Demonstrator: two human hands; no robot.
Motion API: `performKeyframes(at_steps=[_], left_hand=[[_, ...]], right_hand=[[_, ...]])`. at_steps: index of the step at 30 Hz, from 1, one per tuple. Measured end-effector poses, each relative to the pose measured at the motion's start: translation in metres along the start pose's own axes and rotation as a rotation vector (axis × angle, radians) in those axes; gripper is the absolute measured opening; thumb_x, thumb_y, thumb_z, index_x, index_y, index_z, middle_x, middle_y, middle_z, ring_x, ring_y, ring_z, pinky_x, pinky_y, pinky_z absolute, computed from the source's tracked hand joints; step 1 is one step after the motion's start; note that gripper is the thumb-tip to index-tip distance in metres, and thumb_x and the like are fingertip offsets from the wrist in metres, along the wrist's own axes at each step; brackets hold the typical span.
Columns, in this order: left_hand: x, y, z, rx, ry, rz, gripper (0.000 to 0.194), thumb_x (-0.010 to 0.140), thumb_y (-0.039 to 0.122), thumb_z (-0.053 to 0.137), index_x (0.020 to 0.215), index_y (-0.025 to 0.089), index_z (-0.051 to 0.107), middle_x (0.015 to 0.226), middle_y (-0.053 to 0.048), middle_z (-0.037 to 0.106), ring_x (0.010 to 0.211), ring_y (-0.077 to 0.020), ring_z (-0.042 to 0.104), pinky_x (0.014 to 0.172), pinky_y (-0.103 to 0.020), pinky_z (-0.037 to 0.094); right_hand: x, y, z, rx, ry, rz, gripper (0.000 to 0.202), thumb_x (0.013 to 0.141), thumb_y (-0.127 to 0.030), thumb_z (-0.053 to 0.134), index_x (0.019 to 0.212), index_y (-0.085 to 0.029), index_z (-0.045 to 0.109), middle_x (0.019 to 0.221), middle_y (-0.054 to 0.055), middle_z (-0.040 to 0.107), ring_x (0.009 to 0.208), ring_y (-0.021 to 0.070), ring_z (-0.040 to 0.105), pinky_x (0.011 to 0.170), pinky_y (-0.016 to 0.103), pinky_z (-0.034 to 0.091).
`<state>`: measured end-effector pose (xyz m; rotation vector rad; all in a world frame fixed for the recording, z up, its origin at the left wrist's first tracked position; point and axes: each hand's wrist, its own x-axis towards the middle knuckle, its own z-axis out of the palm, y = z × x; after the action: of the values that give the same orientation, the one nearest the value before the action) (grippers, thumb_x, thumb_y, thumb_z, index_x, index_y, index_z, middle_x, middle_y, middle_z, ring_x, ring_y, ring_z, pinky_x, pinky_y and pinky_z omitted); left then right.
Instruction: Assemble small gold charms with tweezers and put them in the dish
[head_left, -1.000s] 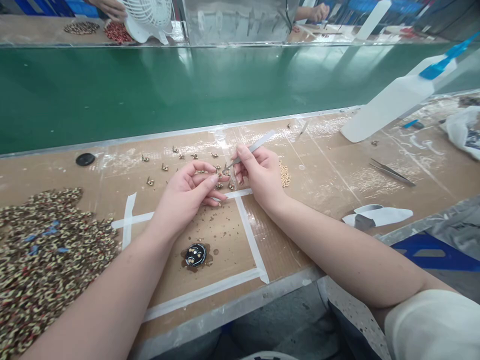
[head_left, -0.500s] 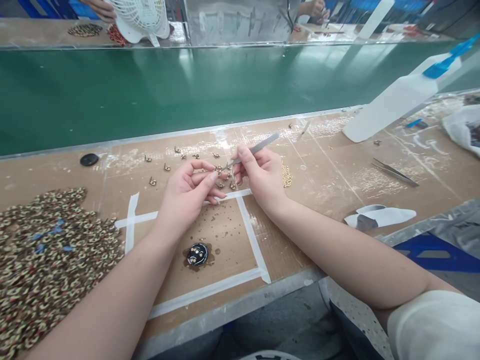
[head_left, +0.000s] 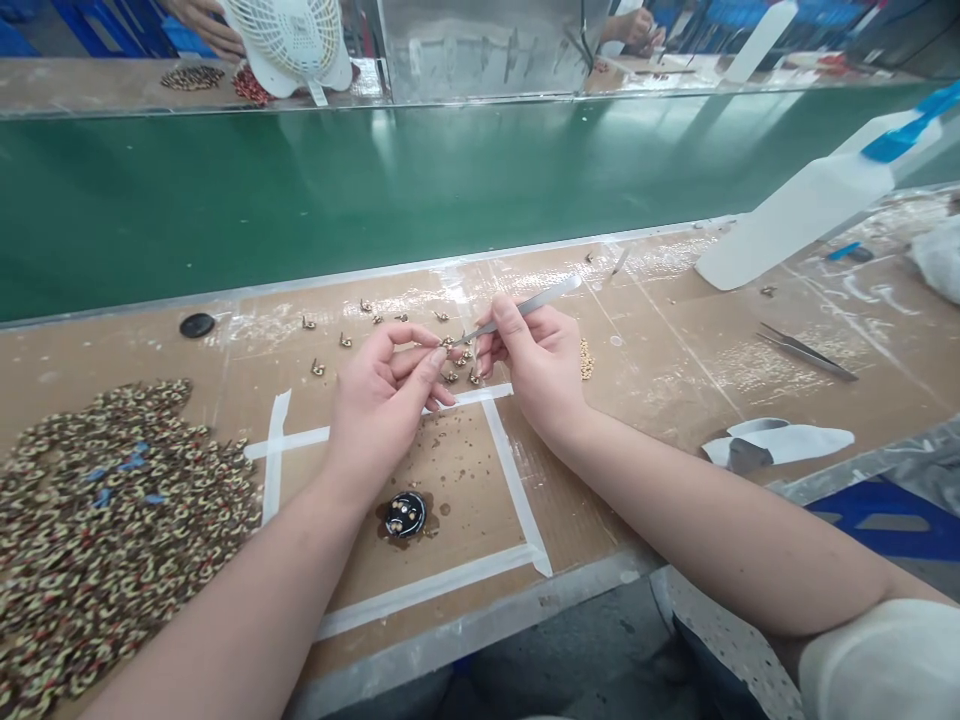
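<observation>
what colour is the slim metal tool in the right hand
The slim metal tool is silver-grey (head view).

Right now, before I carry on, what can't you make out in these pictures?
All in the head view:
Small part in the left hand: too small, partly covered by that hand.
Tweezers in the right hand: tips too small to tell whether they grip that part.
Pile of pale pieces: partly hidden behind the right hand.
Parts heap: cut off by the left edge, partly covered by the left forearm.

The tweezers are silver-grey, the dish black, the pile mottled cream, brown and red.
</observation>
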<state>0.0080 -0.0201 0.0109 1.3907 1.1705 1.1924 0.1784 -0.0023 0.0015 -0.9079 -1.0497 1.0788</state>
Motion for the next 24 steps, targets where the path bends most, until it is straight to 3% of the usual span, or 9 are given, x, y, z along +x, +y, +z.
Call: performKeyframes(at_steps=[11,16,19,24], left_hand=[[-0.006,-0.004,-0.001,0.133,0.037,0.114,0.013,0.101,0.032,0.075,0.109,0.024,0.068,0.094,-0.002,0.083,0.064,-0.0142,0.075,0.066,-0.028,0.062],[-0.003,0.010,-0.009,0.185,0.028,0.091,0.017,0.101,0.035,0.074,0.112,0.024,0.068,0.101,-0.004,0.084,0.061,-0.0134,0.072,0.059,-0.027,0.057],[0.019,0.023,-0.019,0.283,0.028,-0.021,0.020,0.100,0.040,0.074,0.110,0.023,0.071,0.102,-0.007,0.084,0.058,-0.0138,0.067,0.054,-0.028,0.052],[0.082,0.022,-0.025,0.804,-0.087,-0.079,0.016,0.090,0.040,0.080,0.095,0.025,0.081,0.087,-0.006,0.080,0.065,-0.0188,0.064,0.060,-0.034,0.046]], right_hand=[[-0.002,0.002,0.004,0.111,0.017,0.079,0.048,0.090,-0.069,0.079,0.080,-0.022,0.072,0.063,-0.002,0.066,0.050,0.0110,0.062,0.053,0.027,0.058],[0.009,0.003,-0.005,0.157,0.061,0.129,0.047,0.094,-0.069,0.074,0.085,-0.023,0.073,0.067,-0.001,0.065,0.053,0.0106,0.060,0.051,0.026,0.052],[0.017,0.005,-0.012,0.186,0.131,0.111,0.045,0.095,-0.067,0.074,0.087,-0.023,0.074,0.068,-0.002,0.062,0.054,0.0100,0.058,0.049,0.025,0.047],[0.022,0.009,-0.015,0.103,0.126,0.109,0.047,0.091,-0.069,0.077,0.086,-0.023,0.075,0.065,-0.003,0.057,0.051,0.0094,0.048,0.047,0.026,0.039]])
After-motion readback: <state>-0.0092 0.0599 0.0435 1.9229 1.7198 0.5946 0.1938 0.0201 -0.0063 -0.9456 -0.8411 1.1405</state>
